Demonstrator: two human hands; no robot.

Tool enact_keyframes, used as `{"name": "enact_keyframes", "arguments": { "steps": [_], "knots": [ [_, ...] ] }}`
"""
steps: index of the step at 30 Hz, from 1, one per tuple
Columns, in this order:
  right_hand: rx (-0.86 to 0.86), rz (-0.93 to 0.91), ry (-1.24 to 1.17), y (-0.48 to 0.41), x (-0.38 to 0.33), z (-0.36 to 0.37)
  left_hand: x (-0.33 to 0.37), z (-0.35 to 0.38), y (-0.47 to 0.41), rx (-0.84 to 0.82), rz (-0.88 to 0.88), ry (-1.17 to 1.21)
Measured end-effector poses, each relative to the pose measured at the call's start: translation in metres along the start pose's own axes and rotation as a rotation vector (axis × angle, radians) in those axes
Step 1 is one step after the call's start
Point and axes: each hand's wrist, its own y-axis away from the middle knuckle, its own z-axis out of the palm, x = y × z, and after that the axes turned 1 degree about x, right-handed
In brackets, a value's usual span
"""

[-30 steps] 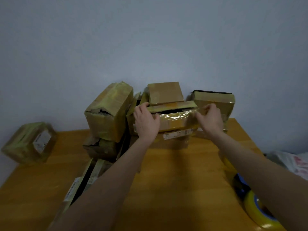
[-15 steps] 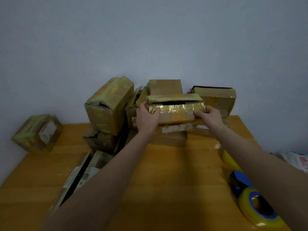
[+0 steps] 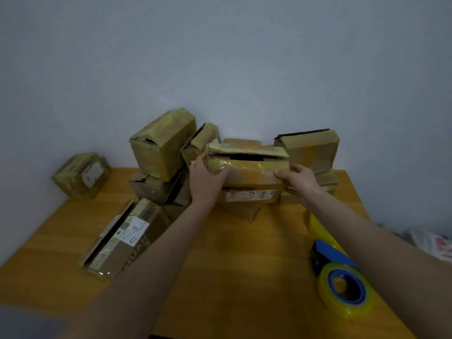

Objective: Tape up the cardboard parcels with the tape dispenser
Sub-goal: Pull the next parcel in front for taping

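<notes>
Both hands on the parcel [image 3: 247,167] at centre frame, atop the pile; left hand [image 3: 205,179] fingers curled round its left end, right hand [image 3: 299,181] fingers clamped on its right; tape dispenser [image 3: 342,282] lies lower right on the counter [image 3: 232,265].

Reaching far forward, the left hand [image 3: 205,179] grips the left end of a parcel [image 3: 249,171], fingers curled round it; the right hand [image 3: 300,180] grips the right end.
</notes>
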Motion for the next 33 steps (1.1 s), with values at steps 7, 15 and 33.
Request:
{"name": "enact_keyframes", "arguments": {
  "steps": [7, 15, 33],
  "knots": [
    [-0.105, 0.038, 0.396, 0.010, 0.023, 0.010, -0.048, -0.017, 0.008, -0.100, -0.155, -0.187],
    [-0.150, -0.150, 0.593, 0.016, 0.010, 0.040, -0.085, -0.037, 0.005, -0.220, -0.436, -0.088],
    [-0.274, -0.163, 0.357, 0.032, 0.044, 0.069, -0.086, -0.079, -0.031, -0.167, -0.124, -0.234]
  ]
}}
